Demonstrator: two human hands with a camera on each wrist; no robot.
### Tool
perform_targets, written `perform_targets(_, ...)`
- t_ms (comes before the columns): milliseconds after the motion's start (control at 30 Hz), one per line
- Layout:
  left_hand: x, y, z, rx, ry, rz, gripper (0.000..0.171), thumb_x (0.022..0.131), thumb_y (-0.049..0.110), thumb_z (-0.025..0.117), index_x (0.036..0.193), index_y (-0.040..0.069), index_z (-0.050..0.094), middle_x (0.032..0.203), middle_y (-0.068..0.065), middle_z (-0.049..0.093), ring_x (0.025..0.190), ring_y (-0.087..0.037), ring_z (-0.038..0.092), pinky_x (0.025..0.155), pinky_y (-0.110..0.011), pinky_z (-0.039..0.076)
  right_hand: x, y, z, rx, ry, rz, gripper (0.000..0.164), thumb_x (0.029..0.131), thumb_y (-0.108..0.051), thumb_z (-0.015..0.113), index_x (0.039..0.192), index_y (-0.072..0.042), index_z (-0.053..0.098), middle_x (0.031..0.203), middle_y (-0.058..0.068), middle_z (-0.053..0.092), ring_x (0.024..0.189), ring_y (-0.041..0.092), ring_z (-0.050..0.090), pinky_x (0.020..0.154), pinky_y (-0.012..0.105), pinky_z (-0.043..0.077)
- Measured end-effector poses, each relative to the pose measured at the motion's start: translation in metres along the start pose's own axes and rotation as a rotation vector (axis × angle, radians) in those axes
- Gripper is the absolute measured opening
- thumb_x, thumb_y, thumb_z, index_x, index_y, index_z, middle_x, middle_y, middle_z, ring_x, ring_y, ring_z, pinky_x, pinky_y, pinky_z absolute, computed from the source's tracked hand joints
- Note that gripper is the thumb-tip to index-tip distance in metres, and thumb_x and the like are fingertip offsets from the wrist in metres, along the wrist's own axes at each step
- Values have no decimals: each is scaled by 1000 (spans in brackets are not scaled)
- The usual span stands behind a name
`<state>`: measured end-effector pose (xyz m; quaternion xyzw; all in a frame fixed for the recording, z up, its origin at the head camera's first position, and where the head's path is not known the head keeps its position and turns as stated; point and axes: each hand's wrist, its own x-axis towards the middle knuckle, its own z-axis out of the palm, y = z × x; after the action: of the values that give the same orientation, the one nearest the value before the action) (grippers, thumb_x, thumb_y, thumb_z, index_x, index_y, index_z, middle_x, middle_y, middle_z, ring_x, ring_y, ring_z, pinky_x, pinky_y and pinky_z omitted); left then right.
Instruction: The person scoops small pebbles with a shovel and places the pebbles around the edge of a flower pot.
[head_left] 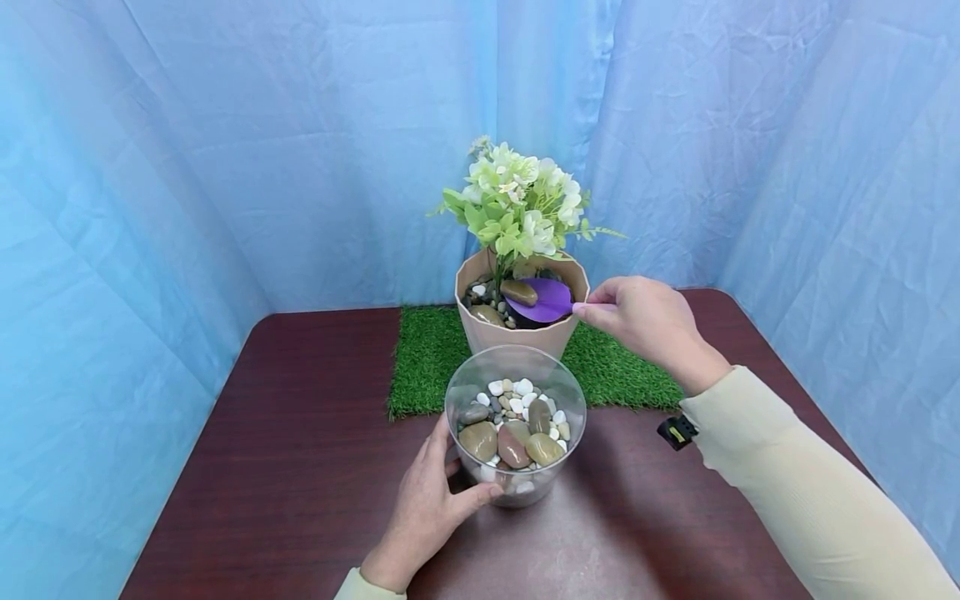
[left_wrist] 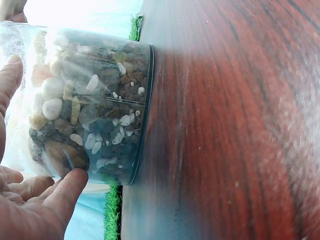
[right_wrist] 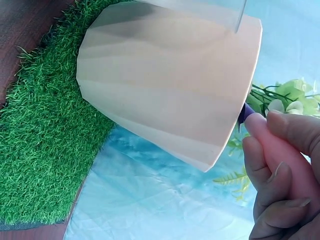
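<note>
My right hand grips the pink handle of a small trowel. Its purple blade lies inside the beige faceted pot. A brown stone overlaps the blade's left part; whether it rests fully on it I cannot tell. White artificial flowers with green leaves rise from the pot, among stones. Nearer to me, my left hand holds a clear container by its side, thumb in front and fingers around the left. Several large polished stones top the white pebbles inside it.
The pot stands on a green artificial-grass mat at the back of the dark reddish wooden table. Light blue curtains hang behind and at both sides. In the left wrist view, dark soil-like material and small white stones fill the container's lower part.
</note>
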<state>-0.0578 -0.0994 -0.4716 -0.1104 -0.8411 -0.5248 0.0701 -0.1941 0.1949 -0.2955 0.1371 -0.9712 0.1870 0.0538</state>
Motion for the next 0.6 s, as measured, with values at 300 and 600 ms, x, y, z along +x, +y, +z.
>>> perform_targets(300,0,0,0,0,-3,3,123,75,43,94,169,28,16,158,-13,46,137,-25,56,101,-29,60,2,1,2,-20,-1,15,28,100,-47,67,102,-23,81,84,-5,72,72,20,60,54,35,46)
perform_targets(600,-1,0,0,-2,-3,-4,123,75,45,94,169,29,15,159,-13,45,138,-25,56,101,-30,60,3,-2,4,-76,6,1,27,101,-46,65,99,-24,79,77,-6,68,69,20,58,50,36,43)
